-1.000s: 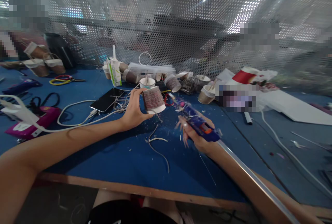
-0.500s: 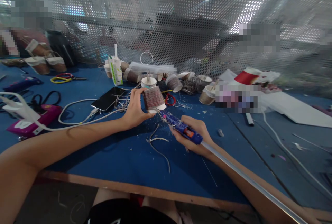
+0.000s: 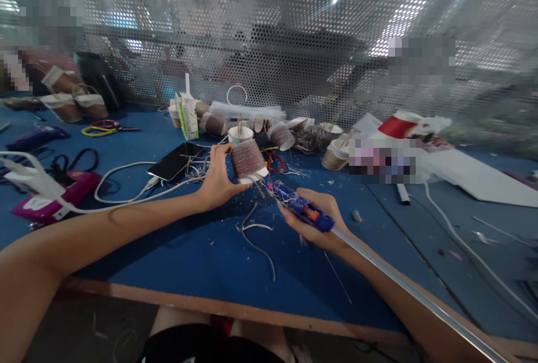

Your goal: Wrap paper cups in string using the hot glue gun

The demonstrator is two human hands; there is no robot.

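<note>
My left hand [image 3: 218, 181] grips a paper cup [image 3: 247, 160] wound with brownish-red cord, its white rim tilted down toward me. In my right hand [image 3: 313, 214] is a blue glue gun [image 3: 294, 200], with strands of glue over its front and a long pale stick running out of its back. The nozzle points at the cup's rim, very close to it; whether they touch I cannot tell. Loose cord pieces [image 3: 258, 248] lie on the blue table below. Just behind the held cup stands a white paper cup [image 3: 241, 134].
Several cord-wrapped cups [image 3: 336, 154] line the back, beside a drink carton [image 3: 188, 119]. A phone [image 3: 175, 161] with a white cable and a magenta power strip [image 3: 63, 198] lie left. Scissors [image 3: 110, 128] lie farther back. White board [image 3: 483, 175] is at right; a perforated screen [image 3: 260, 32] stands behind.
My right hand has drawn the glue gun slightly right and toward me, away from the cup's rim. The left hand and cup have barely shifted.
</note>
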